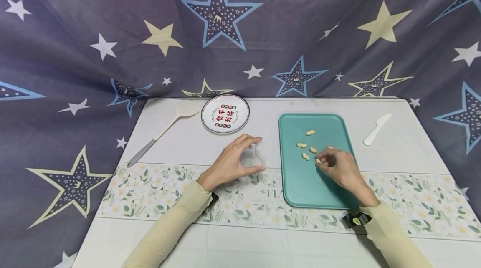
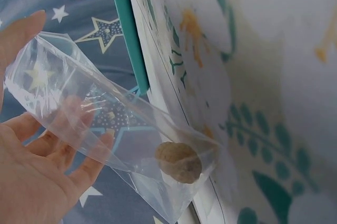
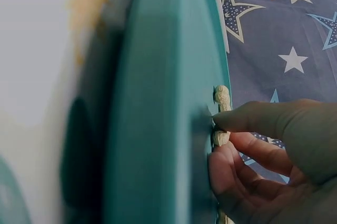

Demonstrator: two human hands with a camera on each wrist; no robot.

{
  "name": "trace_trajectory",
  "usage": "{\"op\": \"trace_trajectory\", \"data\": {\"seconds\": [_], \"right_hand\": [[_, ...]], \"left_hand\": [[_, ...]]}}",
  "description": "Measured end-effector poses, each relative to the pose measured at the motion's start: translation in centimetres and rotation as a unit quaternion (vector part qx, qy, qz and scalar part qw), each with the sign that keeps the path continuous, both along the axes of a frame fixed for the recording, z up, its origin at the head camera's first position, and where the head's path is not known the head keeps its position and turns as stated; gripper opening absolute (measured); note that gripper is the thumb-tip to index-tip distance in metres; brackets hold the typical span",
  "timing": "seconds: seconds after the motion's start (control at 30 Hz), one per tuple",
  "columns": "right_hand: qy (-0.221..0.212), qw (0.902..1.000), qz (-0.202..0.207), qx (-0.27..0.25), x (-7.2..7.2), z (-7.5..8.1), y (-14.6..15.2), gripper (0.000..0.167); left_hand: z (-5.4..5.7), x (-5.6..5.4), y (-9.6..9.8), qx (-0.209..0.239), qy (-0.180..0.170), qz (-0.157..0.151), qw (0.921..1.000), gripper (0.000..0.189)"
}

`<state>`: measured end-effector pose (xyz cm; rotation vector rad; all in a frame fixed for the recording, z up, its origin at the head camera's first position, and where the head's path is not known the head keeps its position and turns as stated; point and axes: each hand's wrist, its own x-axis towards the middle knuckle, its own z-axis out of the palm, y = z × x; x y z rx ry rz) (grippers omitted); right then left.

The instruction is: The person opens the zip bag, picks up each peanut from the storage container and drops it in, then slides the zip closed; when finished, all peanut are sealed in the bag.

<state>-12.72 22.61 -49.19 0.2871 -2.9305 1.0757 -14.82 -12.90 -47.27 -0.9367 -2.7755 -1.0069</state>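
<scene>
My left hand (image 1: 233, 157) holds a clear plastic bag (image 2: 131, 142) left of the tray, thumb and fingers spread wide around its mouth. One peanut in its shell (image 2: 179, 162) lies at the bottom of the bag. Over the teal tray (image 1: 319, 193), my right hand (image 1: 340, 170) pinches a peanut (image 3: 221, 138) between thumb and fingertips, close to the tray's surface. Several more unshelled peanuts (image 1: 313, 150) lie scattered on the tray just left of and beyond that hand.
A round white plate (image 1: 233, 124) with red lettering sits at the back. Beside it lies a pale spatula (image 1: 165, 131) with a grey handle. A white plastic knife (image 1: 377, 129) rests to the right of the tray. Behind the table hangs a star-patterned cloth (image 1: 263, 17).
</scene>
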Motion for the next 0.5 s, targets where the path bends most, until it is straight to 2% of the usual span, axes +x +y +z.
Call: {"op": "trace_trajectory", "data": {"seconds": [0.5], "right_hand": [[0.007,0.9999,0.007,-0.002,0.18,0.20,-0.12,0.016]], "left_hand": [[-0.03,-0.04,0.01,0.004,0.007,-0.001,1.0000,0.082]]}}
